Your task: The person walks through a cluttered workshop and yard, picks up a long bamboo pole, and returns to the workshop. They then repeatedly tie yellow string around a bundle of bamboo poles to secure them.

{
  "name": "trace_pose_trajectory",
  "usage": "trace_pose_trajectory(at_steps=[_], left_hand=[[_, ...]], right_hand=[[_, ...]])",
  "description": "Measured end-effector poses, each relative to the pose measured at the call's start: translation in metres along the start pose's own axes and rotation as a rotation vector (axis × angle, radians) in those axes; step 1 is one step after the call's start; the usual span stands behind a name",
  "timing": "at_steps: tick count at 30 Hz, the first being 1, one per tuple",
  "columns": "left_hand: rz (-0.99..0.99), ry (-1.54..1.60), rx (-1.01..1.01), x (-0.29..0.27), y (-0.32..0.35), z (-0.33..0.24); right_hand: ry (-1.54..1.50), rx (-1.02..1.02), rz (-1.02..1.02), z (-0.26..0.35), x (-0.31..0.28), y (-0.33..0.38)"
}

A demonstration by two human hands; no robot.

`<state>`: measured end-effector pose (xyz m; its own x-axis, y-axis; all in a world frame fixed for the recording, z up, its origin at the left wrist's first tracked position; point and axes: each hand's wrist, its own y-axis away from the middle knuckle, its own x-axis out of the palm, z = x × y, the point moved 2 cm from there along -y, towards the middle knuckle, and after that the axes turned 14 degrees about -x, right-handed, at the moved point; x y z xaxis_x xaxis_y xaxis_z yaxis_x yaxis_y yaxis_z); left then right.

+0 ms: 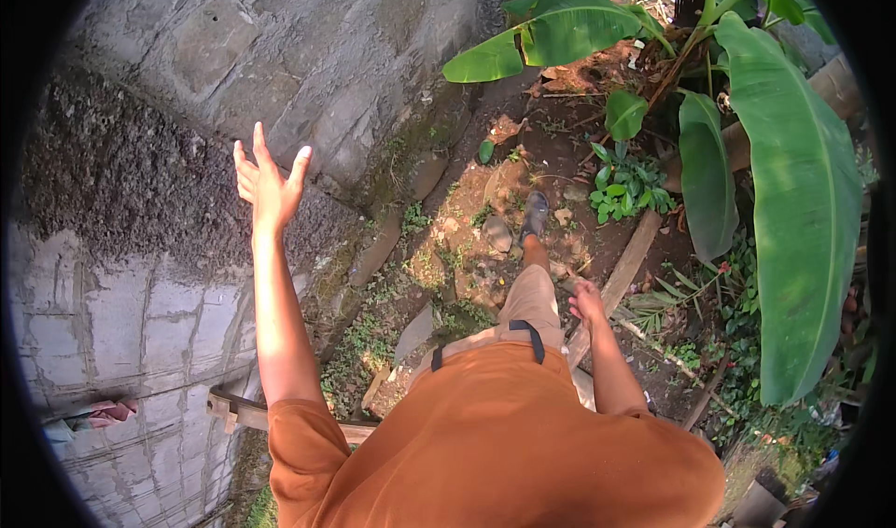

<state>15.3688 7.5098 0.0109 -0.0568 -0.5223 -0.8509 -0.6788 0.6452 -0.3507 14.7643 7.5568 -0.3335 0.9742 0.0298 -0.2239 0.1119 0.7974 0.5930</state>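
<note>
My left hand (267,185) is raised with its fingers spread, close to the rough grey block wall (168,248) on my left, and holds nothing. Whether it touches the wall I cannot tell. My right hand (588,301) hangs low beside my right thigh, fingers loosely curled, with nothing in it. Below me I see my orange shirt, tan trousers and one foot in a dark shoe (536,213) stepping forward on bare stony soil.
A wooden plank (623,274) lies on the ground just right of my leg. Large banana leaves (803,201) and small plants fill the right side. Flat stones (497,233) and weeds line the wall's foot. A timber piece (241,412) sticks out low on the left.
</note>
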Motion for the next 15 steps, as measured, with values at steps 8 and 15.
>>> trace_pose_trajectory(at_steps=[8,15], left_hand=[[-0.53,-0.352,-0.021,0.245,-0.21,0.018],[-0.794,-0.741,0.276,0.281,-0.233,0.055]], right_hand=[[0.569,-0.385,0.137,0.109,0.122,-0.405],[0.641,-0.255,0.229,0.118,0.297,-0.652]])
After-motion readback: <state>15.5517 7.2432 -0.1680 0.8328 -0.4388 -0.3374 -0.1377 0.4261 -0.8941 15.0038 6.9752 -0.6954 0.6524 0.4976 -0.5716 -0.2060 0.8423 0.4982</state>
